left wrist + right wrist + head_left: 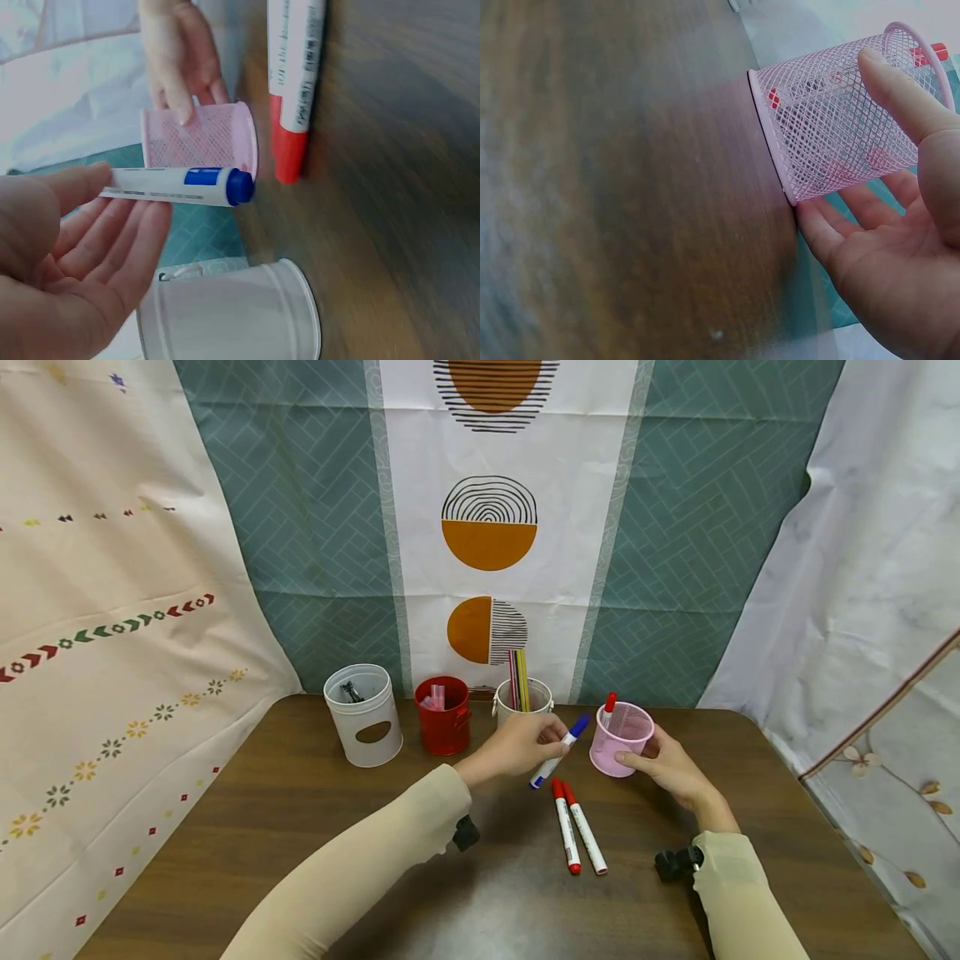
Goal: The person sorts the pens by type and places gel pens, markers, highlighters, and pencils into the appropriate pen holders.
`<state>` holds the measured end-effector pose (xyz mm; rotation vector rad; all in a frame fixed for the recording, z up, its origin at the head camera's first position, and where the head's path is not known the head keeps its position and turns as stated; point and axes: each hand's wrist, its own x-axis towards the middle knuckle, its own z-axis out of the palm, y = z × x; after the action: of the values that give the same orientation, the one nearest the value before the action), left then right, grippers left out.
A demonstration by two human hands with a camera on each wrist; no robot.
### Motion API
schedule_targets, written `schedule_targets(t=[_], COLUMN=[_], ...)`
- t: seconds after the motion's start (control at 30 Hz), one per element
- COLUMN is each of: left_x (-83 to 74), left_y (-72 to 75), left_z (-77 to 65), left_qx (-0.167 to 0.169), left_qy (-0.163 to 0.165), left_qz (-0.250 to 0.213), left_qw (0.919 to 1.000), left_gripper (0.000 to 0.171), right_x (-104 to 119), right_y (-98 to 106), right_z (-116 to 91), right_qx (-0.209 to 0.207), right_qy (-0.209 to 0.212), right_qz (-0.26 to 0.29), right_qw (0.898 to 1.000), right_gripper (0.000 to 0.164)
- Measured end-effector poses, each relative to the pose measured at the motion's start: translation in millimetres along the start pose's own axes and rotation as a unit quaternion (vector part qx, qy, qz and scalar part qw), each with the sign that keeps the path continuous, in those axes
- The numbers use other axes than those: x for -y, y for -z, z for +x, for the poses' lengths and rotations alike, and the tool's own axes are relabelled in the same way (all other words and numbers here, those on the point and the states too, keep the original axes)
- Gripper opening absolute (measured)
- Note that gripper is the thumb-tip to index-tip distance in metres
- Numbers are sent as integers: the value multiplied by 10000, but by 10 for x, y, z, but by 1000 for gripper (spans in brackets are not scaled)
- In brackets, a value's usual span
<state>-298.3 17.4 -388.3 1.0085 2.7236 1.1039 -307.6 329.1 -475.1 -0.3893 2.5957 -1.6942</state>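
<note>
Between thumb and fingers, my left hand (520, 745) pinches a white marker with a blue cap (558, 752), tilted above the table to the left of a pink mesh pen cup (621, 752). In the left wrist view the marker's blue end (240, 187) points toward the tabletop. My right hand (670, 766) grips the pink cup from its right side, thumb on the near wall and fingers behind. One red-capped marker (930, 54) stands inside that cup, seen through the mesh. Two red-capped markers (566, 827) lie side by side on the table in front.
A white bucket with colored pencils (520, 681) stands right behind my left hand. Left of it are a red bucket (444, 731) and a white holder with an oval opening (360, 718), each with small items inside. Fabric hangs behind the brown table (315, 827).
</note>
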Motion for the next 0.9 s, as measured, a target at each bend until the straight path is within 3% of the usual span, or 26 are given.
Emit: schedule_targets(t=[0.17,0.3,0.43,0.57,0.67,0.9], left_x=[-53,-63,-60,-78,-123,-201], left_y=[-2,-17,-52,-80,-101,-162], left_z=[115,215,307,399,466,606], left_qx=[-324,-485,-546,-616,-677,-889], left_qy=[60,229,364,256,139,-42], left_qz=[-384,-1134,-2196,-2991,-3260,-3295], left_qw=[9987,9921,9734,9519,9428,9399], left_gripper=[19,27,31,29,27,24], right_x=[5,11,20,39,49,63], right_y=[-9,-16,-21,-27,-18,-21], right_z=[9,10,2,-1,-4,-23], right_qx=[2,-20,4,13,33,91], right_qy=[-12,-67,-45,-54,-76,-94], right_qz=[39,117,137,84,28,-117], right_qw=[10000,9999,9999,9999,10000,9998], right_gripper=[82,83,83,81,82,82])
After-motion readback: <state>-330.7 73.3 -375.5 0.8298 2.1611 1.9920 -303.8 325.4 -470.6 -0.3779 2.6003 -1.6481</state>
